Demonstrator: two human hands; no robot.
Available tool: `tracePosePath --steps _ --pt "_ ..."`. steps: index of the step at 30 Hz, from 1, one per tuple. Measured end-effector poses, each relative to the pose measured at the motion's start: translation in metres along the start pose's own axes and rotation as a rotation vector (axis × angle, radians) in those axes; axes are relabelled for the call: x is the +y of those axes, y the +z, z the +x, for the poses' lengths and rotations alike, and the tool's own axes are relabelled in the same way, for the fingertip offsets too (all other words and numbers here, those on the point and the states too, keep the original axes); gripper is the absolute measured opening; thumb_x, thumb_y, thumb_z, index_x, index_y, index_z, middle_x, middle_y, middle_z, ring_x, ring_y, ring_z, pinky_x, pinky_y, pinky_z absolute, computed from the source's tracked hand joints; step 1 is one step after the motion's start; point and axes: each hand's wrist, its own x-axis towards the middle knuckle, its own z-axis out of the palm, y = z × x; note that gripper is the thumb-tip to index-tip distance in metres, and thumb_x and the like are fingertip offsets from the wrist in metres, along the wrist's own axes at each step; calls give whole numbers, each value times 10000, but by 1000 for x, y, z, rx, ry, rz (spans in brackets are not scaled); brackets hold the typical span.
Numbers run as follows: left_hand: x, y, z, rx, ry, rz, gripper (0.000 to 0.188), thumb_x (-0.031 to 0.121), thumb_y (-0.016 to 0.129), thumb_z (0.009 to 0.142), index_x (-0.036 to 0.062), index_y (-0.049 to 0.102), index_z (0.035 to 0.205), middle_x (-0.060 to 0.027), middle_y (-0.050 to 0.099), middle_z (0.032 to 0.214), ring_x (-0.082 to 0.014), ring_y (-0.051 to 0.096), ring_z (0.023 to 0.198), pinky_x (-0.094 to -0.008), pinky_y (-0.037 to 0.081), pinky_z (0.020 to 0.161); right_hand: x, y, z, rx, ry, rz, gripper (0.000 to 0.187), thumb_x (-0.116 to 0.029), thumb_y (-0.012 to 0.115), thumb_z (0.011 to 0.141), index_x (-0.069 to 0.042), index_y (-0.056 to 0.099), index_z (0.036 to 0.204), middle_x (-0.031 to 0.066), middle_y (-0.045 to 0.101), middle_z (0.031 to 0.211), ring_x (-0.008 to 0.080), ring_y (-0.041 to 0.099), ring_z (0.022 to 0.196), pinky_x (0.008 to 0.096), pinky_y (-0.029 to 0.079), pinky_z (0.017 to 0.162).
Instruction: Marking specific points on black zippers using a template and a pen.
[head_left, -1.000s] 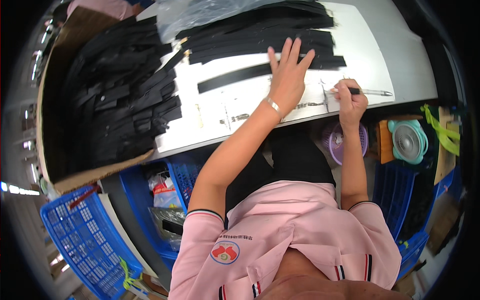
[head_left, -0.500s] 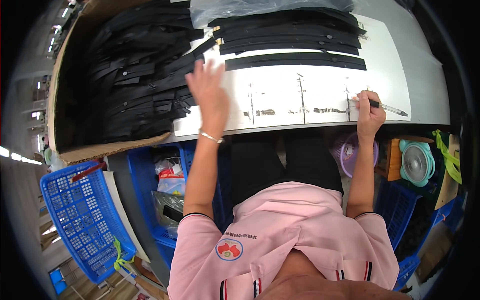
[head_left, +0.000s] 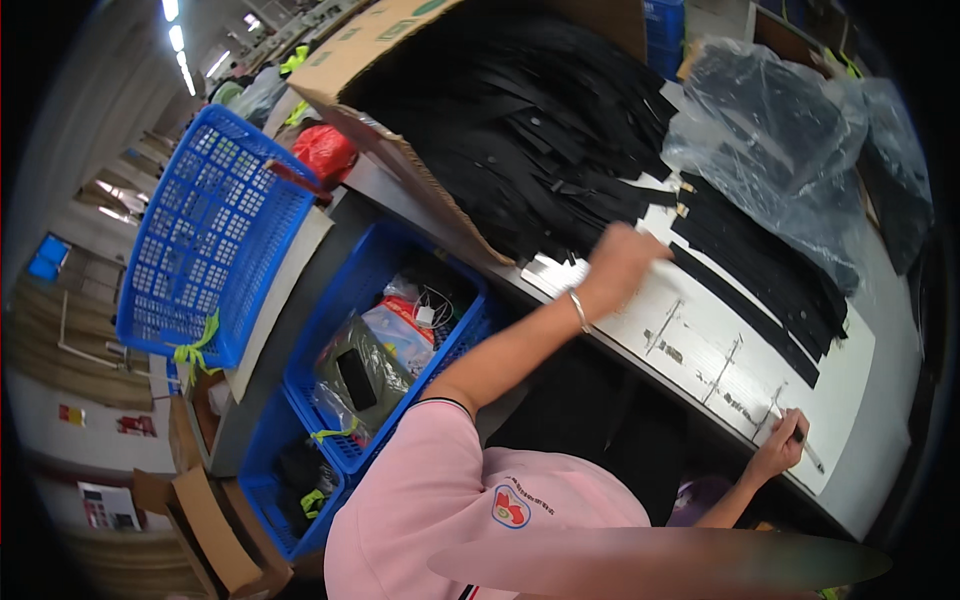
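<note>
My right hand [head_left: 776, 450] grips a pen [head_left: 814, 459] with a clear barrel and a black part, close to the front edge of a white board [head_left: 848, 400]. Dark pen lines and smudges mark the board. Over the board's left end is my left hand [head_left: 622, 268], its fingers curled and blurred, beside the near end of a black fabric strip [head_left: 745, 312]. Whether it pinches the strip cannot be seen. More black strips [head_left: 765, 240] lie side by side behind that one, some bearing small round studs.
A cardboard box [head_left: 400, 160] full of loose black strips [head_left: 520, 120] stands left of the board. Clear plastic sheeting [head_left: 770, 130] covers the far side. Blue baskets [head_left: 215, 240] are at my left, one beneath the table holding bags and a phone [head_left: 355, 378].
My view has turned to the left, so the table now runs diagonally. My left hand has gone from spread fingers to curled ones near the strip's end. The pen stays in my right hand.
</note>
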Motion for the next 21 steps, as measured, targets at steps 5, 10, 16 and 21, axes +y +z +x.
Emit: tracePosePath --steps 5,10,16,21 --pt "93 67 -8 -197 105 -258 225 164 752 830 106 687 1037 -85 628 937 -298 648 896 -419 525 765 -29 8 1 -115 -24 73 331 -196 552 1088 -1 611 1349 16 594 817 80 482 693 221 424 646" --pt "158 107 -8 -225 115 -479 314 80 742 813 34 672 1116 -109 645 980 -305 613 975 -414 476 896 -52 27 -31 -219 -274 -277 344 -152 564 1069 0 604 1375 142 705 1261 229 658 1131 346 506 993" --pt "152 91 -22 -82 171 -410 352 26 617 836 9 659 1185 -155 655 1213 -328 584 1214 -471 409 1092 -61 31 -44 -310 -663 -593 444 -19 691 922 -35 612 1359 114 674 1349 312 614 1298 525 362 1150" --pt "134 67 -49 -225 153 -146 425 41 612 914 16 612 1338 -126 596 1421 -307 490 1403 -571 267 1210 -50 -7 -27 -251 -591 -678 486 -55 691 935 -52 583 1409 115 649 1405 302 543 1390 551 241 1223"
